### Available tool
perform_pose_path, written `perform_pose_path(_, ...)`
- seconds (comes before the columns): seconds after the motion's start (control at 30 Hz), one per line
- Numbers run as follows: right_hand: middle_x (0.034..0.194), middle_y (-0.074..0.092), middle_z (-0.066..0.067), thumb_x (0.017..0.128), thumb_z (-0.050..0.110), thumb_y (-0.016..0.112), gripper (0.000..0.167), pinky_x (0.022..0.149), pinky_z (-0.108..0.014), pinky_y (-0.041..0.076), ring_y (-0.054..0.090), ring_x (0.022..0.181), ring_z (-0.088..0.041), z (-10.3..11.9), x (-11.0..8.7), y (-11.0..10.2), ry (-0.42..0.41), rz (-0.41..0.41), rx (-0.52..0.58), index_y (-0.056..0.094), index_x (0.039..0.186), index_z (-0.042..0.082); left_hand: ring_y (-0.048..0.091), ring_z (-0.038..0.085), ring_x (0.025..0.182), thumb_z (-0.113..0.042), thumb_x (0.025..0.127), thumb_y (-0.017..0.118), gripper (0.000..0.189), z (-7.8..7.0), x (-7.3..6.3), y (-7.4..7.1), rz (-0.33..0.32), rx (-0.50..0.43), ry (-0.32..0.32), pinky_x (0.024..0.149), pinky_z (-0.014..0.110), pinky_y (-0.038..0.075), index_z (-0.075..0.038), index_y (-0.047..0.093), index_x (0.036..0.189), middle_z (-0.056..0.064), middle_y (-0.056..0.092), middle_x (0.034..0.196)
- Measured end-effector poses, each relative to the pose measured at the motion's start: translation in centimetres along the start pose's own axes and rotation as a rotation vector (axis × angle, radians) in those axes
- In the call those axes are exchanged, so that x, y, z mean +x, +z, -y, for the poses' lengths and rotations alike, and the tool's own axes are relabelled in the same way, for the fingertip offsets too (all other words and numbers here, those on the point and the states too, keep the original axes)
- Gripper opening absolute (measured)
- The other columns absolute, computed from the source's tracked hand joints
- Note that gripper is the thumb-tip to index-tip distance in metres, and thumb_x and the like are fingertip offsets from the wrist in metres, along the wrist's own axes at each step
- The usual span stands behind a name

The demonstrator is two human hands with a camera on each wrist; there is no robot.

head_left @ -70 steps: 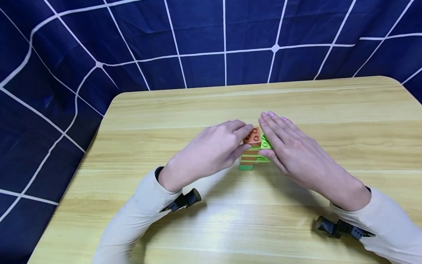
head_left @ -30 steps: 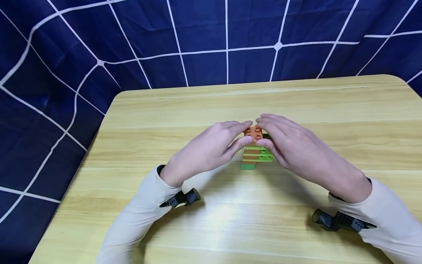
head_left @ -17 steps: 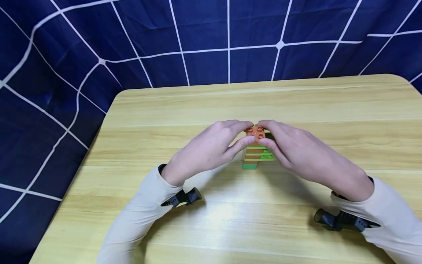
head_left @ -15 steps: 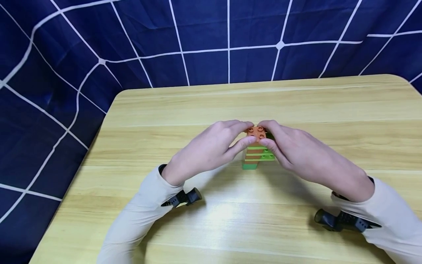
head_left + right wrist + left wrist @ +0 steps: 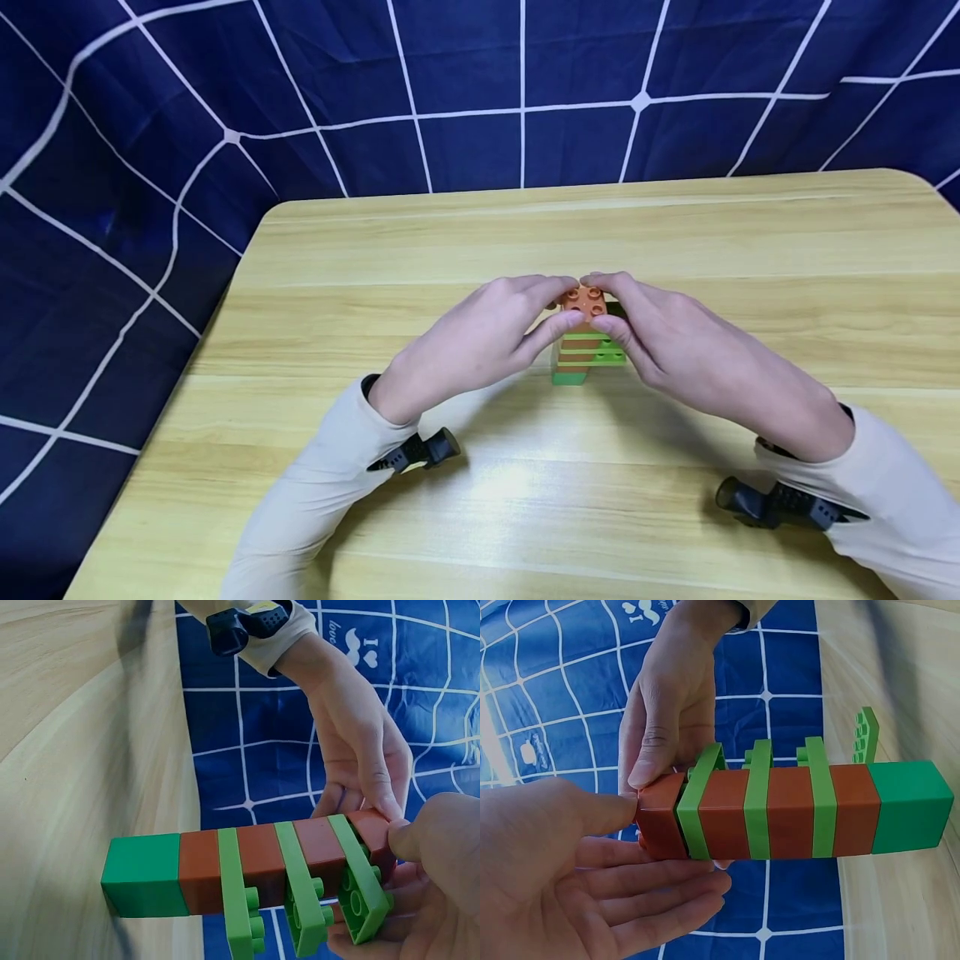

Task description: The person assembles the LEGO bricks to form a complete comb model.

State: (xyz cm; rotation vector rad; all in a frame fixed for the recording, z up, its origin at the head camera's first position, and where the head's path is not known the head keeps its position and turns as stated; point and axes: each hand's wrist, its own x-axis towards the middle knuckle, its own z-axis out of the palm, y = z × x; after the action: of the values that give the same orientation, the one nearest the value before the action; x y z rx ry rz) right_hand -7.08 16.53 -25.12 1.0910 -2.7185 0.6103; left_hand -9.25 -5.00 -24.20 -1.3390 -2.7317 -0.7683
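Observation:
A tower of toy building bricks stands upright on the table, with its dark green base block (image 5: 568, 378) at the bottom. Above that, brown bricks (image 5: 790, 811) alternate with lime green plates (image 5: 235, 892), which jut out to the right. At the top, my left hand (image 5: 480, 342) pinches the brown top brick (image 5: 585, 305) from the left, thumb in front and fingers behind. My right hand (image 5: 682, 358) holds the same brick from the right. In the left wrist view a thin dark gap shows between this brick and the uppermost plate.
The wooden table (image 5: 480, 500) reaches back to a dark blue cloth (image 5: 465, 75) with white grid lines. Another studded lime green piece (image 5: 866, 735) shows near the base in the left wrist view; whether it is attached, I cannot tell.
My right hand has gone from lying with straight fingers over the lime green plate to holding the brown top brick. My left hand stays on that brick. Over the last half second little moves.

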Motion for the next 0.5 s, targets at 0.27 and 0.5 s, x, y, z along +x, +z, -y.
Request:
perform_pose_path(0.27, 0.11, 0.063, -0.021, 0.102, 0.017, 0.049, 0.037, 0.074, -0.049, 0.057, 0.065, 0.088, -0.029, 0.42, -0.15, -0.02, 0.029, 0.016, -0.058, 0.042, 0.132, -0.003, 0.049, 0.021, 0.13, -0.032, 0.106, 0.033, 0.055, -0.44, -0.06, 0.17, 0.117, 0.136, -0.077, 0.108, 0.028, 0.039, 0.006, 0.032, 0.146, 0.017, 0.049, 0.141)
perform_pose_path(0.5, 0.109, 0.063, -0.022, 0.101, 0.015, 0.052, 0.036, 0.074, -0.051, 0.056, 0.065, 0.088, -0.032, 0.6, -0.3, 0.03, 0.043, 0.011, -0.092, 0.043, 0.13, -0.004, 0.028, 0.029, 0.142, -0.031, 0.107, 0.03, 0.057, -0.91, -0.09, 0.37, 0.127, 0.238, -0.082, 0.116, 0.031, 0.024, 0.009, 0.028, 0.147, 0.022, 0.032, 0.152)
